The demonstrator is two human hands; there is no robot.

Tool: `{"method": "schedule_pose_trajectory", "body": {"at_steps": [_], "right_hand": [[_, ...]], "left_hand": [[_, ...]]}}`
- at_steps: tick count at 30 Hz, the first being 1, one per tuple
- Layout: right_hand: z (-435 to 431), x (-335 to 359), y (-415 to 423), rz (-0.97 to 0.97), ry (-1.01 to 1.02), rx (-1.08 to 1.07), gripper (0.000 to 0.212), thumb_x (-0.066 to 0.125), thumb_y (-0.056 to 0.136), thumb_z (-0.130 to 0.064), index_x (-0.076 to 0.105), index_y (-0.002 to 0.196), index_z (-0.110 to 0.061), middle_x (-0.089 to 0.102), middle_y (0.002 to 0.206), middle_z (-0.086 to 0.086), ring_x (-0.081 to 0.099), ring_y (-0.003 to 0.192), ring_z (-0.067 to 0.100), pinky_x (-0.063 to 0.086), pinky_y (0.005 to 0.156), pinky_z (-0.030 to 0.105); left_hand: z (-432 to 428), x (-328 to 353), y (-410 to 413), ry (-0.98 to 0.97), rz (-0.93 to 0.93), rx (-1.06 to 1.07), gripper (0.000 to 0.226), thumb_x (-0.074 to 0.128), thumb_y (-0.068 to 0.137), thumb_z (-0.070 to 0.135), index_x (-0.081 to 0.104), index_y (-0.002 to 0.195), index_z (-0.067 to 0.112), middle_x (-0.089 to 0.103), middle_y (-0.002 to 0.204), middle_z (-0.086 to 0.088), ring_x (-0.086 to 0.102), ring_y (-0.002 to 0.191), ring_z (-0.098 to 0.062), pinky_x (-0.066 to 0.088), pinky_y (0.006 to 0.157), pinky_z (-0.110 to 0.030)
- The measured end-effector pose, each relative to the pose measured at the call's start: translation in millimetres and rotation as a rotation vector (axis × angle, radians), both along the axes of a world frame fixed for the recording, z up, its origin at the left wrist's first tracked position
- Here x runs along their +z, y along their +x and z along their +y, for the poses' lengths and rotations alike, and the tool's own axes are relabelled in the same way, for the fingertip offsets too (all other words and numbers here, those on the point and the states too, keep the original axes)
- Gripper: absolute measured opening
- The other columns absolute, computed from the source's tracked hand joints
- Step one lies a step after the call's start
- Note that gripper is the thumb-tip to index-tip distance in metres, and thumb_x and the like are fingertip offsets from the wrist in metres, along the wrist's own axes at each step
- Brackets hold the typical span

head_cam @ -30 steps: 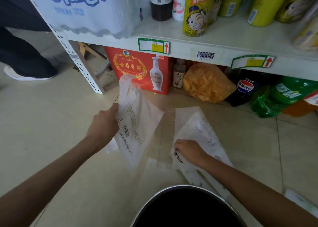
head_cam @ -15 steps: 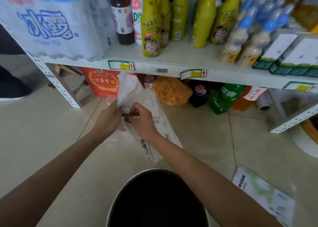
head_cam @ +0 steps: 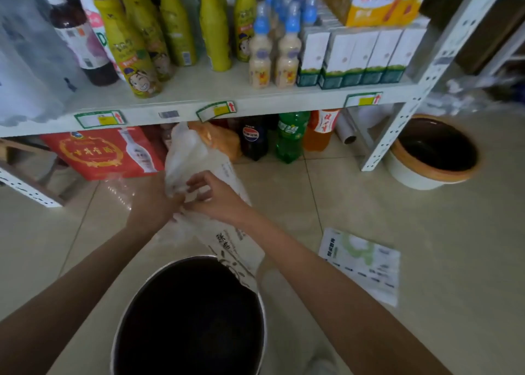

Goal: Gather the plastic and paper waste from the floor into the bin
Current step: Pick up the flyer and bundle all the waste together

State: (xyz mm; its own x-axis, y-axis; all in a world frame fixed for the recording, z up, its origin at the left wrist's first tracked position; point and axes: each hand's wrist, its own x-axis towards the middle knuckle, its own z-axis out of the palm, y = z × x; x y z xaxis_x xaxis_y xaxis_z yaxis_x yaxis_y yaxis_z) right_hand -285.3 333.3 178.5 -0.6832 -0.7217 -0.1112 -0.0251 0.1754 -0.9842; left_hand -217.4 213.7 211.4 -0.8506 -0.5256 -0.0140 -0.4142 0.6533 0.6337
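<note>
I see translucent white plastic bags [head_cam: 199, 158] with black lettering, a bin [head_cam: 187, 318] black inside with a pale rim, a white paper sheet [head_cam: 362, 264] printed green and black, a red box [head_cam: 105, 153] with gold ornament, and beige floor tiles [head_cam: 426, 247].

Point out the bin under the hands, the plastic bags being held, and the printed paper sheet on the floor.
bin [head_cam: 133, 303], head view, on its left rim.
plastic bags [head_cam: 184, 150], head view, on the upper bunched part.
printed paper sheet [head_cam: 360, 264], head view, on its middle.
</note>
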Motion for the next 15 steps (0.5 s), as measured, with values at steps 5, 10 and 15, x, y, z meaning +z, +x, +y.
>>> {"method": "schedule_pose_trajectory", "body": {"at_steps": [5,10,15], "right_hand": [[117.3,-70.8,-36.8,0.31,0.583,-0.229,0.022,0.054,0.089,-0.012,0.053,0.109,-0.005,0.061,0.112,0.015,0.057,0.091,0.025,0.041,0.071,0.029],[225.0,-171.9,-23.7,0.197,1.1,-0.147,0.039,0.052,0.091,-0.01,0.041,0.127,0.0,0.048,0.136,0.018,0.05,0.123,0.03,0.045,0.095,0.035],[256.2,-237.2,7.4,0.17,1.234,-0.152,0.075,0.054,0.092,-0.022,0.009,0.147,0.002,0.021,0.157,0.016,0.028,0.143,0.025,0.013,0.119,0.044]], "left_hand": [[44.8,-12.1,-16.1,-0.154,-0.073,-0.02,0.037,0.06,0.076,0.0,0.058,0.113,-0.003,0.068,0.099,-0.028,0.065,0.085,-0.042,0.044,0.073,-0.037],[71.7,-30.9,-38.3,-0.239,-0.133,-0.156,0.044,0.06,0.078,0.004,0.056,0.122,0.003,0.07,0.095,-0.025,0.062,0.063,-0.033,0.045,0.067,-0.035],[81.5,-52.4,-49.1,-0.206,-0.216,-0.184,0.036,0.059,0.081,0.012,0.06,0.117,0.009,0.071,0.099,-0.021,0.066,0.07,-0.034,0.053,0.077,-0.041]]}}
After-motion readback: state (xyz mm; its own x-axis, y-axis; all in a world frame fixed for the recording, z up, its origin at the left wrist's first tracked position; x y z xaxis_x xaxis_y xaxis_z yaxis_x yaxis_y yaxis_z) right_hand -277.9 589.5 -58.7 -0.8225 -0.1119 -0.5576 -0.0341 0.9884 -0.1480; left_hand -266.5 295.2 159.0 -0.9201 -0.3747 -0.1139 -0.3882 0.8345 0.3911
